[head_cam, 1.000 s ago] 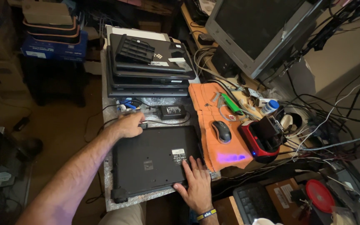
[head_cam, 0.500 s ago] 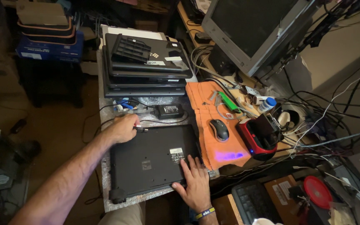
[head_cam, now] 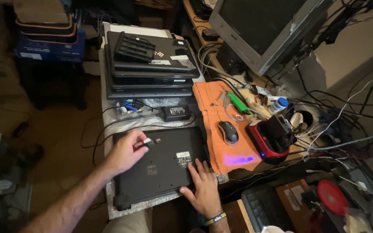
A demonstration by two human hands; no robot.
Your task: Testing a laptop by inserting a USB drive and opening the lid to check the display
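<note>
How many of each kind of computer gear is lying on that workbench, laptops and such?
Laptops: 4, one upside down under the left hand and right hand, at, three stacked
Power adapter: 1
Computer mouse: 1
Monitor: 1
Red docking station: 1
Total: 8

Warm, dim room light is falling from above and ahead of the hands, leaving the floor to the left of the left hand (head_cam: 124, 153) sinking into brown shadow. Just right of the right hand (head_cam: 203, 187), a violet glow is pooling on the orange cloth (head_cam: 221, 125), and a pale sheen is lying across the black laptop (head_cam: 160, 166) between the hands. The frame edges are bending and softening, with fine detail smearing in the darker corners.
</note>
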